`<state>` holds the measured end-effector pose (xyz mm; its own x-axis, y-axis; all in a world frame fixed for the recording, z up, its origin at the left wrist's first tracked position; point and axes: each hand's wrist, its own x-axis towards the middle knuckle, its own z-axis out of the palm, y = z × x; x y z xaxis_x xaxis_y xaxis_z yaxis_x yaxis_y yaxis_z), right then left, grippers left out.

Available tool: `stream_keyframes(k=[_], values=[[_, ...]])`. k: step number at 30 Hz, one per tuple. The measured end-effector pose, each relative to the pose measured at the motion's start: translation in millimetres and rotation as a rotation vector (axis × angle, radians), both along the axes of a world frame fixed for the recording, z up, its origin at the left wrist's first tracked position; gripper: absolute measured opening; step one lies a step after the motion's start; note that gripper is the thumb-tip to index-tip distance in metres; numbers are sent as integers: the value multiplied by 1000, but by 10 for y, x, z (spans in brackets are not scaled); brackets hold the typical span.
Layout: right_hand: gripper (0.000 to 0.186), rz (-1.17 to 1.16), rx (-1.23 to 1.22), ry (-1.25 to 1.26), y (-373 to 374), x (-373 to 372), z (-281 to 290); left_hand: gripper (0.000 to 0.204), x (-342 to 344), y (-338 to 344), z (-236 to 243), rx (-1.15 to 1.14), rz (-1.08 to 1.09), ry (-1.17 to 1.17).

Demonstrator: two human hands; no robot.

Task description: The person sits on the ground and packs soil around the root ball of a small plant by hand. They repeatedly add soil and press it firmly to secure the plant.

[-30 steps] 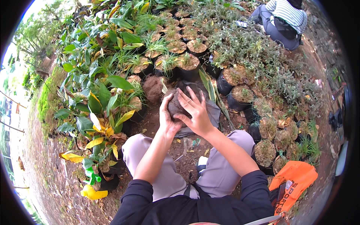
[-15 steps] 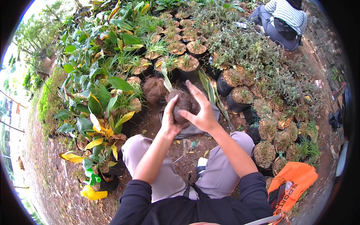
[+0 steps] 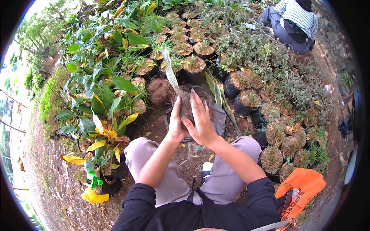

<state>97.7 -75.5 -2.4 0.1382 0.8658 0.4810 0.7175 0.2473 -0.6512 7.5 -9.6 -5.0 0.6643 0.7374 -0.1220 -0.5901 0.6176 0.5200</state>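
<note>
Between my two palms sits a brown root ball [image 3: 186,104] of soil and fibre, with a single pale-edged, upright leaf [image 3: 170,71] rising from it. My left hand [image 3: 177,122] presses its left side, and my right hand [image 3: 201,125] presses its right side with long, straight fingers. Part of the ball is hidden behind the hands. Beneath it lies a dark grey plastic sheet [image 3: 219,119]. A loose clump of brown fibre [image 3: 160,91] rests just left of the ball. Long striped leaves [image 3: 216,90] lie to the right.
Rows of black potted plants [image 3: 194,64] stand ahead, with leafy plants [image 3: 104,100] at left and more pots [image 3: 248,99] at right. A yellow and green spray bottle [image 3: 94,196] is near left. An orange bag [image 3: 302,188] lies near right. Another person [image 3: 295,25] crouches far right.
The leaf and root ball now stand more upright, the leaf showing higher above my hands. My right hand has turned and its fingers lie closer together along the ball.
</note>
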Motion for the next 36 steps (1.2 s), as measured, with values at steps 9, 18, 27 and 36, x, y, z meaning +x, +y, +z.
stream_keyframes(k=[9, 18, 27, 36], values=[[82, 4, -58, 338, 88, 168, 70, 59, -40, 102, 75, 185, 2, 225], [77, 82, 100, 1072, 118, 262, 158, 80, -9, 42, 213, 72, 151, 364], [81, 0, 195, 579, 75, -33, 69, 85, 133, -109, 183, -277, 232, 44], [81, -98, 258, -19, 58, 53, 177, 75, 52, -97, 196, -111, 73, -19]])
